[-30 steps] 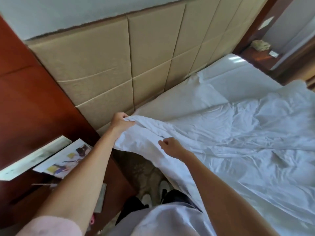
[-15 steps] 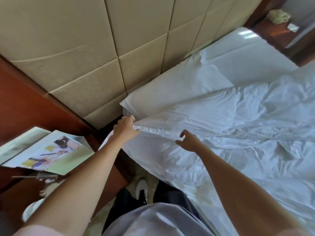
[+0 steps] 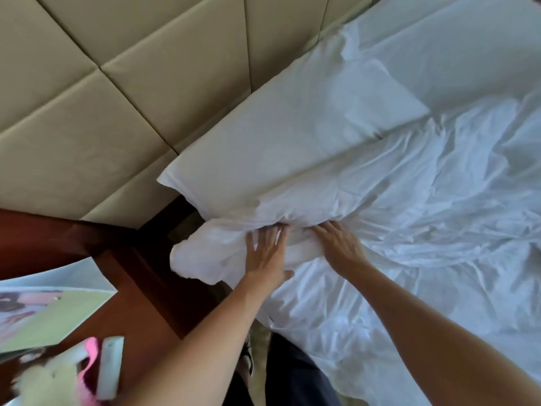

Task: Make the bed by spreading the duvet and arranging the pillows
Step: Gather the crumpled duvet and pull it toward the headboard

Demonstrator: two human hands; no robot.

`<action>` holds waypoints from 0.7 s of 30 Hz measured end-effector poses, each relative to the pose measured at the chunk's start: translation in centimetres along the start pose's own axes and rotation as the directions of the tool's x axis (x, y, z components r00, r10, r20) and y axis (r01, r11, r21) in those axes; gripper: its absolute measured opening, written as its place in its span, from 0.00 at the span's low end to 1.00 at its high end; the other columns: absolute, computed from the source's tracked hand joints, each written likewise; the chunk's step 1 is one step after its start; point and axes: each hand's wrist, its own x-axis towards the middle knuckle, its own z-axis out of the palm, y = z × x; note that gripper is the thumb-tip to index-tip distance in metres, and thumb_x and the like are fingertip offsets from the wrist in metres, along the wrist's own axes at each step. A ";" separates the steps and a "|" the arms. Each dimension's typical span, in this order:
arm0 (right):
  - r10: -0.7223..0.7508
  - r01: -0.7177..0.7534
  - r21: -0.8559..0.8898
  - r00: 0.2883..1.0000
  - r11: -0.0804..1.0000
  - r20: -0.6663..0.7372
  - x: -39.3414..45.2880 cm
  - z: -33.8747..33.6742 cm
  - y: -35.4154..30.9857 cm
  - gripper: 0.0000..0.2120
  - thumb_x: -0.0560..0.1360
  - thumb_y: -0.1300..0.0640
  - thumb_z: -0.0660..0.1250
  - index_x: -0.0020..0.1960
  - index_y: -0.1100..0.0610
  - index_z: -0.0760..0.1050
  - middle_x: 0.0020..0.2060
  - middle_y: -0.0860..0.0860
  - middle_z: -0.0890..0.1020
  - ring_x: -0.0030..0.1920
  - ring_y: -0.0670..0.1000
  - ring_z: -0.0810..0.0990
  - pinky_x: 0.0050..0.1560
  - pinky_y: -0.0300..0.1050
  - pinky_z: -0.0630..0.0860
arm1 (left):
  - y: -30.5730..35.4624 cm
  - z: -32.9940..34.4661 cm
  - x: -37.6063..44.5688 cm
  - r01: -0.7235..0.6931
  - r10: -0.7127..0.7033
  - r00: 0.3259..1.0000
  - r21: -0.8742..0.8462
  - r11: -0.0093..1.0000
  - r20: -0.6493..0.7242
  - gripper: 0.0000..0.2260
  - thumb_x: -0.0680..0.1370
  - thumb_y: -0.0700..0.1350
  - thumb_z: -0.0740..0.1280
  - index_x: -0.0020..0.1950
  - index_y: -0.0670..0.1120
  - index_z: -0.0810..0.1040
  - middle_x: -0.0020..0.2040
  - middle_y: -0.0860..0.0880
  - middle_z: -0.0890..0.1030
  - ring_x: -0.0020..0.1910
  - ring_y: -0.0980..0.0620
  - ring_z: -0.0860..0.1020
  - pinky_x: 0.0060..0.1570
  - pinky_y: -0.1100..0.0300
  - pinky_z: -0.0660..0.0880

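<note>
A rumpled white duvet (image 3: 424, 230) covers the bed, its top corner bunched and hanging off the near edge. My left hand (image 3: 265, 253) lies flat on that bunched corner, fingers spread and pressing down. My right hand (image 3: 339, 244) presses flat beside it, fingertips at the fold where the duvet meets the bare white sheet at the bed's head (image 3: 292, 136). Neither hand grips the cloth. No pillow is in view.
A beige padded headboard (image 3: 117, 98) rises behind the bed. A red-brown wooden nightstand (image 3: 131, 288) stands at the left, with a printed sheet (image 3: 44, 312), a white remote (image 3: 111, 367) and a pink item on it. My legs stand in the gap beside the bed.
Both hands let go of the duvet edge they were holding and now press flat on it. The view has tilted down and closer to the bed's corner.
</note>
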 end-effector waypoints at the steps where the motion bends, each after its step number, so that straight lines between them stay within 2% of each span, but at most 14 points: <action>1: -0.013 0.013 0.012 0.999 1.000 -0.044 0.4 0.0 0.3 0.25 0.65 0.62 0.59 0.59 0.52 0.80 0.51 0.51 0.83 0.50 0.56 0.82 0.42 0.46 0.81 | -0.2 0.1 0.4 0.026 -0.025 0.998 0.020 0.999 -0.059 0.46 0.73 0.58 0.70 0.80 0.48 0.45 0.80 0.48 0.48 0.79 0.44 0.46 0.75 0.40 0.45; 3: 0.011 -0.011 -0.001 0.998 1.000 -0.056 1.4 -1.4 0.6 0.23 0.59 0.63 0.66 0.53 0.52 0.82 0.40 0.52 0.84 0.39 0.57 0.84 0.34 0.46 0.79 | -0.5 -0.4 0.7 0.068 -0.056 0.976 0.052 0.996 -0.208 0.39 0.73 0.56 0.71 0.77 0.47 0.56 0.77 0.48 0.58 0.76 0.45 0.56 0.75 0.45 0.51; 6: 0.009 -0.010 -0.045 1.000 0.999 -0.014 3.5 -6.0 0.5 0.31 0.49 0.63 0.76 0.53 0.53 0.82 0.38 0.52 0.84 0.35 0.59 0.83 0.31 0.48 0.77 | -0.7 -3.2 1.2 0.105 -0.116 0.942 -0.054 0.993 -0.315 0.27 0.72 0.48 0.72 0.68 0.47 0.68 0.67 0.49 0.72 0.68 0.46 0.68 0.68 0.50 0.63; 7: 0.000 -0.001 -0.055 1.000 0.998 -0.011 4.2 -7.7 0.3 0.31 0.50 0.63 0.77 0.54 0.54 0.81 0.40 0.53 0.85 0.35 0.59 0.84 0.32 0.48 0.78 | -0.7 -4.4 1.5 0.101 -0.133 0.938 -0.115 0.988 -0.319 0.24 0.72 0.45 0.72 0.67 0.46 0.70 0.66 0.48 0.74 0.66 0.46 0.70 0.66 0.51 0.66; 9: -0.009 0.009 -0.018 1.000 1.000 -0.021 5.8 -11.0 -0.3 0.28 0.58 0.63 0.74 0.59 0.55 0.79 0.46 0.55 0.85 0.40 0.62 0.84 0.38 0.52 0.78 | -0.9 -7.0 2.0 0.088 -0.165 0.933 -0.240 0.967 -0.321 0.21 0.72 0.39 0.71 0.65 0.44 0.73 0.64 0.46 0.76 0.65 0.45 0.72 0.63 0.51 0.70; 12: -0.023 0.024 0.020 0.998 0.999 -0.062 8.6 -14.6 -0.9 0.25 0.67 0.62 0.67 0.65 0.54 0.75 0.52 0.55 0.84 0.48 0.64 0.82 0.45 0.53 0.75 | -1.4 -10.7 2.5 0.068 -0.252 0.877 -0.413 0.908 -0.410 0.18 0.72 0.33 0.65 0.61 0.41 0.73 0.56 0.42 0.78 0.57 0.41 0.76 0.54 0.48 0.74; 14: -0.024 0.028 0.048 0.996 0.998 -0.083 10.6 -16.4 -1.3 0.21 0.70 0.59 0.66 0.64 0.54 0.74 0.51 0.57 0.84 0.50 0.65 0.81 0.45 0.54 0.74 | -2.2 -13.5 2.9 0.044 -0.279 0.835 -0.449 0.893 -0.474 0.17 0.72 0.32 0.64 0.61 0.40 0.71 0.54 0.42 0.79 0.53 0.40 0.77 0.48 0.50 0.74; 16: -0.094 0.105 0.082 0.988 0.991 -0.126 12.7 -18.0 -2.2 0.19 0.71 0.51 0.70 0.60 0.55 0.75 0.48 0.58 0.84 0.47 0.65 0.82 0.43 0.55 0.76 | -3.7 -16.6 3.5 0.026 -0.292 0.790 -0.446 0.895 -0.539 0.16 0.72 0.32 0.63 0.59 0.42 0.70 0.53 0.43 0.79 0.51 0.40 0.78 0.43 0.52 0.71; 18: -0.169 0.173 0.022 0.978 0.985 -0.124 14.7 -18.6 -2.5 0.27 0.67 0.36 0.71 0.57 0.53 0.74 0.47 0.55 0.84 0.45 0.61 0.83 0.42 0.53 0.78 | -5.2 -19.0 4.0 0.014 -0.297 0.769 -0.449 0.893 -0.566 0.15 0.72 0.31 0.62 0.56 0.42 0.69 0.51 0.43 0.79 0.49 0.40 0.77 0.39 0.53 0.68; 19: -0.162 0.160 -0.027 0.981 0.987 -0.104 15.5 -18.6 -2.2 0.30 0.66 0.33 0.70 0.56 0.53 0.74 0.47 0.53 0.83 0.46 0.60 0.82 0.43 0.52 0.77 | -6.0 -19.6 4.5 0.016 -0.311 0.761 -0.463 0.886 -0.569 0.15 0.72 0.31 0.61 0.56 0.42 0.69 0.51 0.42 0.79 0.50 0.39 0.77 0.39 0.53 0.67; 21: -0.023 0.013 -0.085 0.993 0.996 -0.117 16.6 -18.1 -0.9 0.29 0.65 0.36 0.72 0.57 0.53 0.73 0.49 0.54 0.79 0.50 0.60 0.79 0.48 0.53 0.75 | -7.1 -20.0 5.1 0.031 -0.356 0.751 -0.508 0.861 -0.557 0.14 0.72 0.31 0.61 0.56 0.42 0.69 0.51 0.42 0.79 0.50 0.38 0.77 0.39 0.52 0.67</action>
